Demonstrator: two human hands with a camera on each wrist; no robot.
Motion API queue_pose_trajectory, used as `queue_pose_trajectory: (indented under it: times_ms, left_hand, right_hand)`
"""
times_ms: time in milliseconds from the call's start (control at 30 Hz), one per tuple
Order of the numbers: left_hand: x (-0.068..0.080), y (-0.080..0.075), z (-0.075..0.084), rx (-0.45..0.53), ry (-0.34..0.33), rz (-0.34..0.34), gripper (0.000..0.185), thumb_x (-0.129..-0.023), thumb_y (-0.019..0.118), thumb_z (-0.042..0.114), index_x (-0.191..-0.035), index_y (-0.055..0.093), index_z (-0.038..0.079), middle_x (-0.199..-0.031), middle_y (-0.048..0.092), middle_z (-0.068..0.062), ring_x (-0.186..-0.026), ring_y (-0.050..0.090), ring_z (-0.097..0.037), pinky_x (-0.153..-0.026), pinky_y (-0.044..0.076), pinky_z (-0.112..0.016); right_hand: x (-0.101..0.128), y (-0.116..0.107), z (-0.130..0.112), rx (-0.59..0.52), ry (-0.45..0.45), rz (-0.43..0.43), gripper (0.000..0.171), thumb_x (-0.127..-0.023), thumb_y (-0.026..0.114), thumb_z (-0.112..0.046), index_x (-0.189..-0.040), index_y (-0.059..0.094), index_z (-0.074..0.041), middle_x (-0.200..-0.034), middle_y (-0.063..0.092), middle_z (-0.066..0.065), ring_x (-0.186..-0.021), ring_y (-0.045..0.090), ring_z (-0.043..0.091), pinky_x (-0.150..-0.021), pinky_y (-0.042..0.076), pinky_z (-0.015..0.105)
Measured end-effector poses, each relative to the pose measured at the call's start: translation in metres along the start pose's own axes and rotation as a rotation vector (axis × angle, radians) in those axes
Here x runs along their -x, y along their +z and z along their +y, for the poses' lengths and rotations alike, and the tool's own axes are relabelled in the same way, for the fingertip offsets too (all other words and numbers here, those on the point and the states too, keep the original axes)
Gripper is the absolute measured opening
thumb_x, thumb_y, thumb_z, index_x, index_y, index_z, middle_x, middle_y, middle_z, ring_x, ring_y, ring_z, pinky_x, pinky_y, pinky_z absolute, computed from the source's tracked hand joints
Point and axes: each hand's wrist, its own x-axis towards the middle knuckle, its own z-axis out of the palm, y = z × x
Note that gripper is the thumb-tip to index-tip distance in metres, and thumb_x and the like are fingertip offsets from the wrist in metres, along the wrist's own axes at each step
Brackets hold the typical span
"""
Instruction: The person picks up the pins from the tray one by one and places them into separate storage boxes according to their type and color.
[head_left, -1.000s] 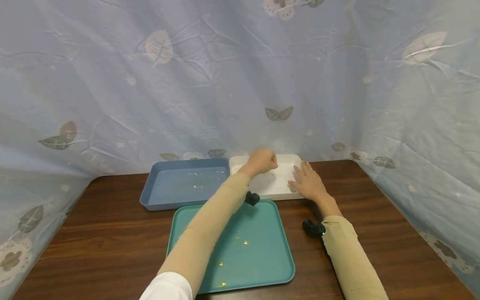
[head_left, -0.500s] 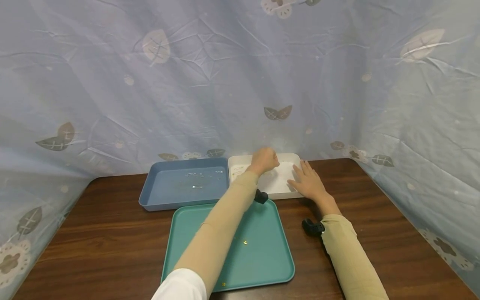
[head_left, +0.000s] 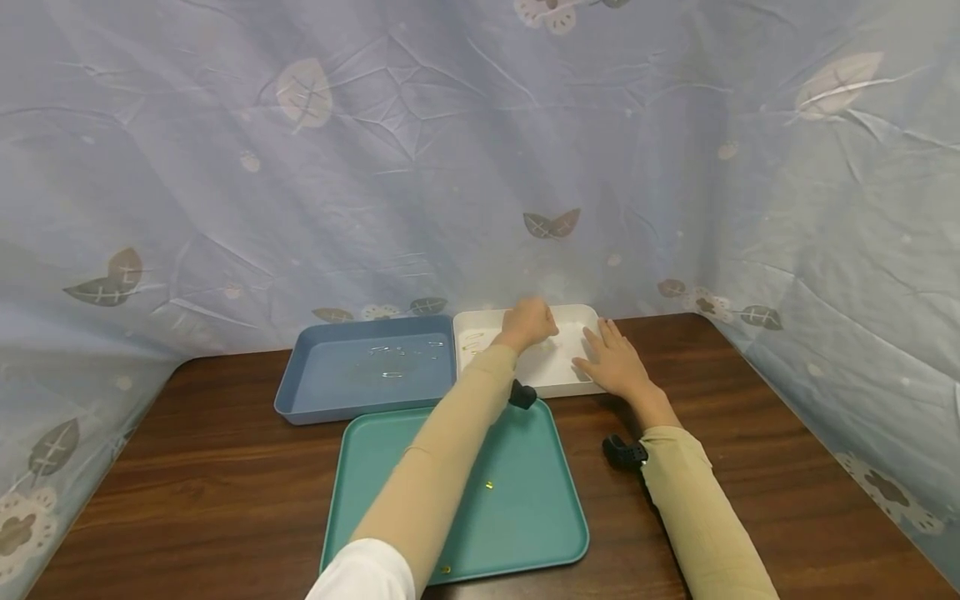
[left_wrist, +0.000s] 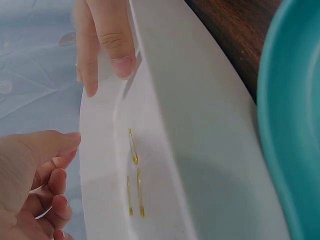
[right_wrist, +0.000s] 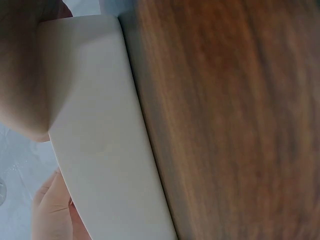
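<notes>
Over the white tray (head_left: 570, 382) at the back hangs my left hand (head_left: 529, 323), fingers curled and the thumb tip close to the index finger. In the left wrist view, I cannot tell whether a small pin sits inside those curled fingers. Three gold safety pins (left_wrist: 133, 146) lie on the white tray's floor below the hand. My right hand (head_left: 617, 362) rests at the tray's right end with fingers spread over the rim. The right wrist view shows the tray's outer wall (right_wrist: 100, 130) beside that hand. More pins (head_left: 471, 346) lie at the tray's left end.
A blue tray (head_left: 322, 392) with several silver safety pins (head_left: 392, 374) adjoins the white tray on the left. In front, a teal tray (head_left: 525, 517) bears small gold pins (head_left: 489, 484), partly hidden by the left forearm. A patterned curtain (head_left: 420, 167) hangs behind the wooden table (head_left: 172, 492).
My left hand and forearm have shifted slightly right over the white tray, uncovering pins at its left end. The forearm covers more of the teal tray's pins. My right hand stays at the rim.
</notes>
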Motion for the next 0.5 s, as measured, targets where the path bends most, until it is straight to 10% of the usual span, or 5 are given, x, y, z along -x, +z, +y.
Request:
queue_pose_trajectory:
  times_ms: [500]
  left_hand:
    - [0.0084,-0.0048,-0.0044,-0.058,0.099,-0.006,0.013,-0.089,0.069,0.029,-0.092,0.072,0.016,-0.096,0.071,0.004,-0.08,0.062,-0.014,-0.076,0.053,-0.034]
  right_hand:
    - [0.0031,-0.0032,-0.0031,-0.018,0.002,0.009,0.071,-0.099,0.05,-0.04,-0.151,0.027,0.002,-0.159,0.011,0.031,-0.148,0.008,0.046,-0.117,0.016,0.063]
